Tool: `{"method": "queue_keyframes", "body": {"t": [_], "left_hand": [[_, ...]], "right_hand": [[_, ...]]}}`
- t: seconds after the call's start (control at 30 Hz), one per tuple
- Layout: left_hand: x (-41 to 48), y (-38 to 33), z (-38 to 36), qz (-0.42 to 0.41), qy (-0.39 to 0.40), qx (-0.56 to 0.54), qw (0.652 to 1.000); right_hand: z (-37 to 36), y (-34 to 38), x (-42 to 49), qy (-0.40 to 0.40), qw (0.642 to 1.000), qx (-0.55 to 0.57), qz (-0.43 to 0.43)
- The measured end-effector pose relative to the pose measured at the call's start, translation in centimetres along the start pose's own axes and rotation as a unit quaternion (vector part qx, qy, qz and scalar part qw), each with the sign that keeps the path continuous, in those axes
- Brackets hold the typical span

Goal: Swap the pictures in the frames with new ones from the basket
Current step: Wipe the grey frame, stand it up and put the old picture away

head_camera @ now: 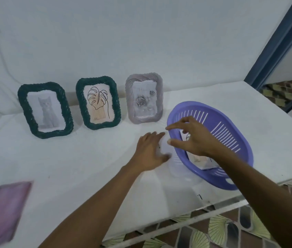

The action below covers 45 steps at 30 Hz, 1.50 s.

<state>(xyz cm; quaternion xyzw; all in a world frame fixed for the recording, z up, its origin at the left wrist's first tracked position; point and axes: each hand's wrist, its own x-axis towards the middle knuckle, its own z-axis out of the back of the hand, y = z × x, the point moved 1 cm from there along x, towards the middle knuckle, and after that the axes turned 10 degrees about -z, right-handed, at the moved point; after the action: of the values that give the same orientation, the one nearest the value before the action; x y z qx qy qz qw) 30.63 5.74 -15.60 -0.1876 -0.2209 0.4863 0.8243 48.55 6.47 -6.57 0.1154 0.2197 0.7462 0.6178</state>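
Three frames stand against the wall: a dark green one with a cat picture [45, 110], a dark green one with a leaf drawing [98, 102], and a grey one with a rose picture [144, 98]. A purple slotted basket [231, 140] is tilted on the table at right, with a leaf picture [201, 161] inside. My right hand [192, 136] hovers over the basket's near rim, fingers spread, holding nothing. My left hand [150, 151] lies flat on the table just left of the basket, over a white sheet [164, 147].
A pink-purple picture [3, 212] lies flat at the table's front left. The white table [70, 167] ends at a front edge over patterned floor tiles [213, 228]. A blue door frame [277, 43] stands at the right.
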Motion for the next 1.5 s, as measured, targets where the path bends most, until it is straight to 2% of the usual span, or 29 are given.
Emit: {"method": "queue_keyframes", "body": {"t": [0.1,0.2,0.4,0.5,0.57,0.73,0.9,1.07,1.17,1.37,1.43,1.5], "left_hand": [[0.1,-0.4,-0.9,0.000,-0.012,0.023,1.000],[0.2,-1.4,-0.6,0.014,-0.004,0.009,1.000],[2.2,-3.0,0.2,0.093,0.098,0.015,0.991],[2.5,-3.6,0.0,0.110,0.107,-0.011,0.988],[2.2,-3.6,-0.3,0.113,0.085,-0.042,0.989],[0.5,-4.3,-0.9,0.103,-0.033,-0.133,0.985],[-1.1,-4.5,-1.3,0.102,-0.142,-0.190,0.966],[-1.7,-3.3,-1.0,0.101,-0.145,-0.280,0.944],[-2.5,-2.6,0.5,0.136,-0.139,-0.325,0.926],[-4.6,-1.2,5.9,0.155,-0.213,-0.383,0.885],[-4.9,-1.4,7.9,0.144,-0.237,-0.406,0.871],[-5.1,-1.8,9.5,0.120,-0.252,-0.426,0.861]], "right_hand": [[-0.3,-0.3,-0.8,0.031,0.999,0.026,-0.023],[0.1,-0.9,-1.5,-0.002,0.999,0.026,-0.040],[1.8,-2.6,-3.2,-0.052,0.994,0.068,-0.065],[2.1,-3.1,-3.8,-0.059,0.993,0.075,-0.075],[2.0,-3.3,-3.9,-0.063,0.993,0.076,-0.071],[1.8,-3.8,-3.7,-0.075,0.992,0.078,-0.068],[1.3,-4.2,-3.5,-0.065,0.993,0.079,-0.056],[0.7,-3.6,-3.5,-0.048,0.996,0.071,-0.032],[0.2,-3.0,-3.3,-0.045,0.996,0.078,-0.025],[-0.5,-1.7,-2.9,-0.032,0.996,0.078,-0.015],[-0.6,-1.2,-3.1,-0.073,0.994,0.072,-0.022],[0.0,0.0,-3.5,-0.156,0.977,0.144,-0.011]]}}
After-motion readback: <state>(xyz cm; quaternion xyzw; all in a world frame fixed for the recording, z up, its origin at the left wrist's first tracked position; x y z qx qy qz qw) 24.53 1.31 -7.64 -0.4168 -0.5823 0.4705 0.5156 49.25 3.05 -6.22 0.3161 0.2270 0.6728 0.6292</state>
